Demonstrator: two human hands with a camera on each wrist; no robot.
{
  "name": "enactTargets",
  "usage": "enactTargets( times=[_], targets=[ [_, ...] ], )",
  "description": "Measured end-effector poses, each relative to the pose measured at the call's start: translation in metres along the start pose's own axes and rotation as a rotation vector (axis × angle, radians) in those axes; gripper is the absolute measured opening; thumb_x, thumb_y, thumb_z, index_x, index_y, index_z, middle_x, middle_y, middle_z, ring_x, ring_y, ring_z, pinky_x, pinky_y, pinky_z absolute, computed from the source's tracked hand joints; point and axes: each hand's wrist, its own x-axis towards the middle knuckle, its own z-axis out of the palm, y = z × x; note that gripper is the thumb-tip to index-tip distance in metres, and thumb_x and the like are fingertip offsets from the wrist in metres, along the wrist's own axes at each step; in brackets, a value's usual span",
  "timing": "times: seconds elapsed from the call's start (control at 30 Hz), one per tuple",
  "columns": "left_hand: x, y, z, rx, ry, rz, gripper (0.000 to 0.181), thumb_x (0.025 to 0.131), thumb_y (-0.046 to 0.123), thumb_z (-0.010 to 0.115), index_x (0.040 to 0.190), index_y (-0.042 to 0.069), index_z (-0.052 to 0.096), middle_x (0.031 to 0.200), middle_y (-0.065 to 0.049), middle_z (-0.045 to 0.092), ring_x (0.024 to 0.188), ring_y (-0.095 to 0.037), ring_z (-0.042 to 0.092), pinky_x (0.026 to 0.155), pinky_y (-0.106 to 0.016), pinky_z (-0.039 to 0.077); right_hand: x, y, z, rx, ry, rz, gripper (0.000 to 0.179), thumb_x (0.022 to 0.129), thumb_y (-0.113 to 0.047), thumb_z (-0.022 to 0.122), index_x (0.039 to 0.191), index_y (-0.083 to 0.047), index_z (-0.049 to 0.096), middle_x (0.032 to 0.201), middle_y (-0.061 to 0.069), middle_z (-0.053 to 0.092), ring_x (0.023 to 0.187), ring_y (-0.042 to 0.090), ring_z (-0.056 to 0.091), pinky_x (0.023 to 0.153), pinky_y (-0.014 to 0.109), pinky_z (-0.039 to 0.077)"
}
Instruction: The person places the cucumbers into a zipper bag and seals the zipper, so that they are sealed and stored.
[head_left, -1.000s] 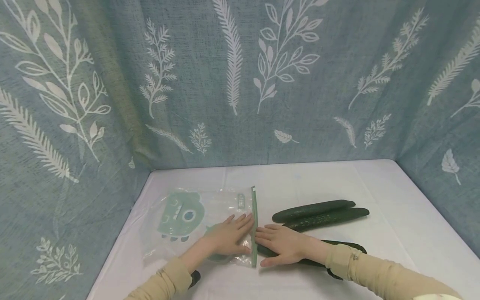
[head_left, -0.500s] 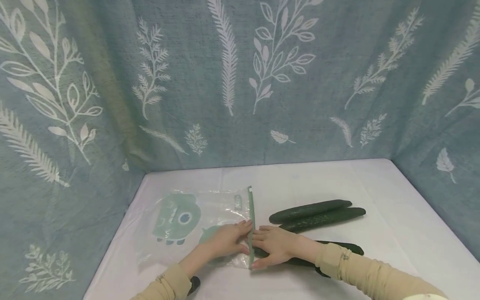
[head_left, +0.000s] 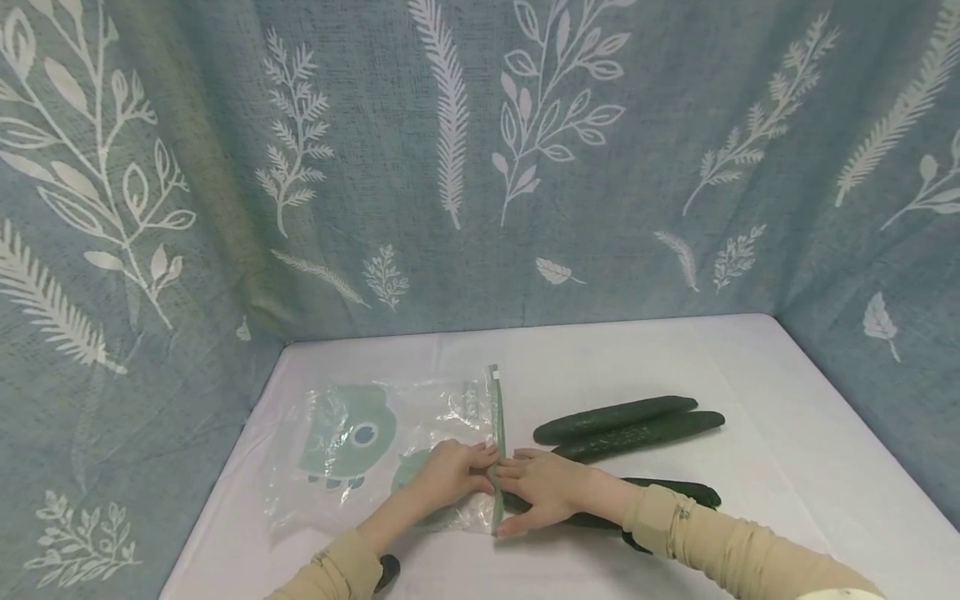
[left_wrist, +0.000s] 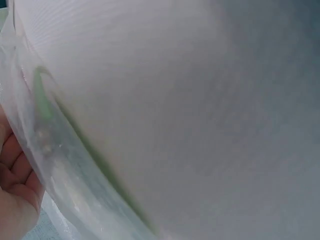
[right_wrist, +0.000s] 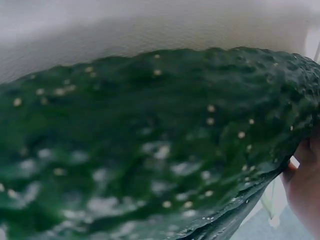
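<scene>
A clear zip bag [head_left: 450, 408] with green monster prints lies flat, its green zip strip [head_left: 496, 417] toward the right. My left hand [head_left: 442, 479] has bent fingers and pinches the bag beside the strip; in the left wrist view, curled fingers [left_wrist: 17, 170] show beyond the raised plastic. My right hand [head_left: 543, 483] lies palm down with mostly straight fingers, their tips overlapping the strip. Beneath that hand and forearm is dark green cucumber [head_left: 516, 502], largely hidden. A bumpy cucumber [right_wrist: 165, 125] fills the right wrist view, with the thumb side of my hand near its end.
Two more cucumbers, a rear one [head_left: 615, 419] and a front one [head_left: 637, 437], lie side by side beyond my right hand. All this rests on a white-covered table [head_left: 600, 358]. A blue-grey leaf-print curtain [head_left: 420, 167] stands around the back and sides.
My left hand's spread fingers have bent in at the bag's edge. The right hand has come slightly closer, onto the strip. The strip now bends where the hands meet.
</scene>
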Motion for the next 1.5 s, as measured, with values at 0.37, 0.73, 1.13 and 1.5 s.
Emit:
enactTargets(
  times=[0.37,0.73,1.13,1.5],
  targets=[
    [0.001,-0.001,-0.012,-0.016,0.003,0.023,0.030,0.076,0.029,0.075,0.101,0.012,0.074,0.094,-0.005,0.074,0.069,-0.009,0.070,0.070,-0.020,0.057,0.003,-0.002,-0.007,0.045,-0.049,0.033,0.075,0.091,-0.067,0.037,0.147,-0.016,0.035,0.152,0.002,0.035,0.142,0.012,0.031,0.121,0.036,0.023],
    [-0.009,0.002,-0.030,-0.087,0.071,-0.037,0.024,0.082,0.014,0.070,0.105,0.009,0.073,0.095,-0.006,0.074,0.081,-0.017,0.072,0.074,-0.024,0.059,0.005,-0.003,-0.005,0.040,-0.026,0.031,0.077,0.090,-0.068,0.038,0.148,-0.017,0.033,0.154,-0.001,0.033,0.143,0.011,0.030,0.121,0.036,0.024],
    [-0.011,0.011,-0.047,-0.079,0.227,0.025,0.023,0.081,0.006,0.071,0.104,0.004,0.073,0.095,-0.009,0.074,0.082,-0.020,0.073,0.068,-0.019,0.059,0.003,-0.002,-0.005,0.066,-0.064,0.042,0.077,0.091,-0.067,0.037,0.147,-0.014,0.035,0.154,0.000,0.030,0.143,0.012,0.029,0.121,0.038,0.023],
    [-0.011,0.018,-0.051,-0.150,0.313,0.072,0.023,0.081,0.002,0.070,0.103,0.003,0.073,0.099,-0.010,0.073,0.086,-0.021,0.072,0.072,-0.021,0.059,0.001,-0.002,-0.006,0.056,-0.062,0.044,0.078,0.091,-0.067,0.037,0.148,-0.014,0.032,0.153,0.002,0.033,0.143,0.012,0.029,0.121,0.039,0.023]
  ],
)
